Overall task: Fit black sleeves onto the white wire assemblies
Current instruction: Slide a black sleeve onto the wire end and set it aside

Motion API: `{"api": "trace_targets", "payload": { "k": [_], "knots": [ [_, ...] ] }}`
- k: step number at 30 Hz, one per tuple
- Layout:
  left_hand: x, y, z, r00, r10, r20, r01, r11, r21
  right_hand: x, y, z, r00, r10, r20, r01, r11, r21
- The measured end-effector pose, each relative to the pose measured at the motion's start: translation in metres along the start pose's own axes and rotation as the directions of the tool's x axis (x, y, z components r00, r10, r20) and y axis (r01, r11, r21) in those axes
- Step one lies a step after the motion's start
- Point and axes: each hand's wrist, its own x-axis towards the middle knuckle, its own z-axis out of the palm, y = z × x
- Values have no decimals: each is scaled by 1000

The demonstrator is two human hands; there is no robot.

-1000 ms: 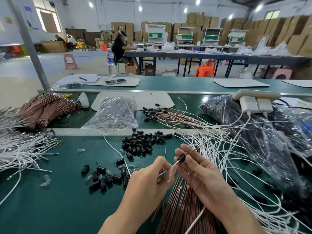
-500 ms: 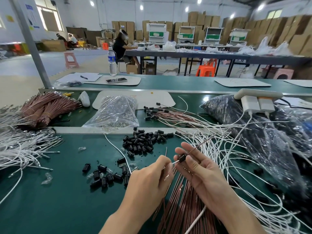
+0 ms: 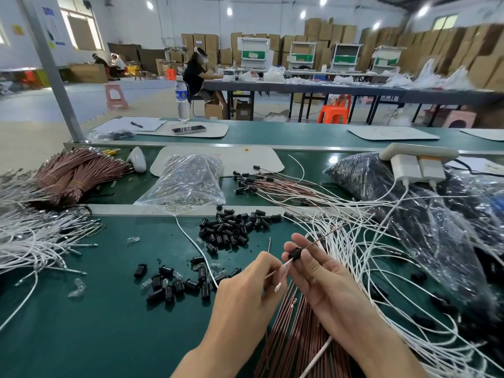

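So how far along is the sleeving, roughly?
Done: a fan of thin wires with black sleeves fitted lies farther back. In hand: the right hand holds one small black plastic sleeve while the left hand pinches a thin white wire at it. Left: a pile of loose black sleeves, a second scatter and heaps of bare white wires. Most likely remains.

The green bench (image 3: 81, 336) carries 2 loose heaps of black sleeves (image 3: 231, 227), 1 at 12 o'clock and 1 near the middle, tangled white wires (image 3: 32, 241) at 9 and 3 o'clock, copper-coloured wires (image 3: 294, 339) at 6 o'clock and a clear bag (image 3: 188, 181) at 11 o'clock.
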Motion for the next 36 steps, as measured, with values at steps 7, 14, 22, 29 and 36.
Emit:
{"api": "trace_targets", "payload": {
  "k": [7, 14, 22, 29, 36],
  "knots": [
    [0, 1, 2, 999, 10, -50, -12, 999, -32, -1, -2, 2, 1000, 5, 0, -5, 1000, -3],
    [1, 2, 0, 998, 23, -59, -24, 1000, -20, -1, -1, 2, 1000, 24, -6, -24, 999, -26],
    [6, 0, -3, 993, 99, -71, -84, 978, 193, -1, -3, 1, 1000, 7, -20, -8, 997, -78],
    [6, -4, -4, 986, 136, -100, -110, 968, 227, 0, -3, 2, 999, -15, -45, 9, 992, -124],
    [6, -4, -1, 982, 158, -104, -127, 958, 259, 1, 0, 2, 999, -27, -45, 22, 992, -123]
  ]
}}
